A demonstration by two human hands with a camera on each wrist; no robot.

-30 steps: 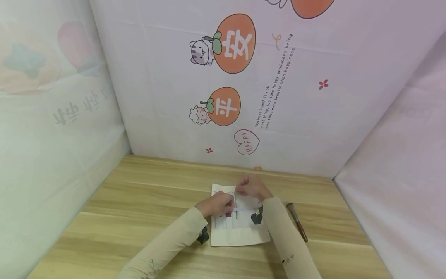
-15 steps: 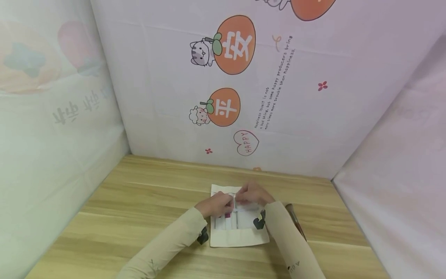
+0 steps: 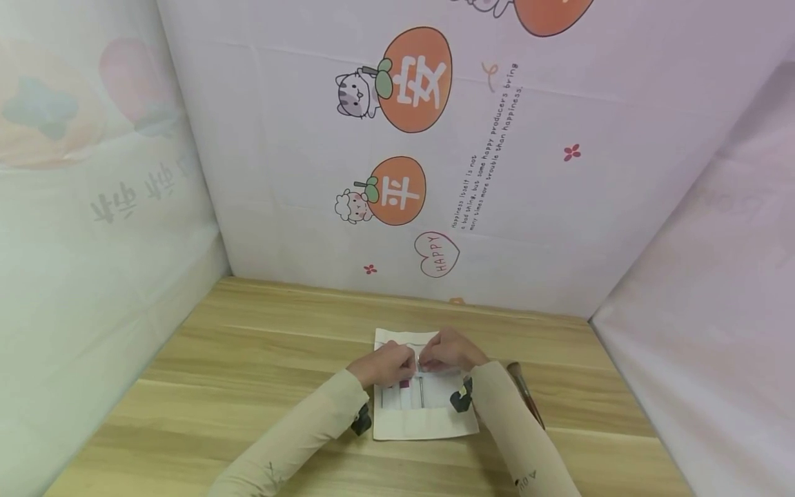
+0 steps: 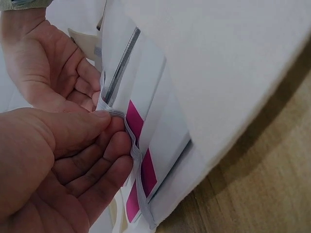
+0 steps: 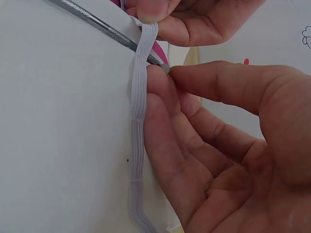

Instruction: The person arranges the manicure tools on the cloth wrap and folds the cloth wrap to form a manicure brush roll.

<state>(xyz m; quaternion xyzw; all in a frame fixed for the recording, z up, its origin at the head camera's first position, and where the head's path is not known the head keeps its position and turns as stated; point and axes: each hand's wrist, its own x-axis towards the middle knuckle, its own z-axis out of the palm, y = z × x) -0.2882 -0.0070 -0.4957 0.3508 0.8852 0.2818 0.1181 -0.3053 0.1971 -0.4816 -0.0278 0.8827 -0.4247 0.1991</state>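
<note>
Brush (image 3: 526, 395): lying on the wooden table (image 3: 279, 345), right of the case, handle just beside the right sleeve (image 3: 518, 421)
Cloth walls (image 3: 298, 172): behind and at both sides of the table, printed with orange fruits, small animals, a heart marked HAPPY
Wrist devices (image 3: 462, 395): black, one at each cuff, the right one covering part of the case's right side
Metal tool (image 4: 122, 64): grey, knurled, under the elastic band (image 5: 138, 116); lower end meeting the edge of the folded flap (image 3: 425, 424), upper tip mostly masked by fingers
Pink-and-white strips (image 4: 148, 170): crossed by the band, left of the tool, largely hidden by the left hand in the head view; exact kind impossible to tell
Thin dark line (image 4: 186, 145): near the case's left edge, too little visible to name
Case (image 3: 447, 390): pale cloth, spread flat near the middle of the table, containing tool and strips
Left hand (image 3: 391, 362): thumb and fingertips pinching the band beside the tool
Right hand (image 3: 452, 351): thumb and forefinger closed together on the tool's tip, other fingers bent against the band
</note>
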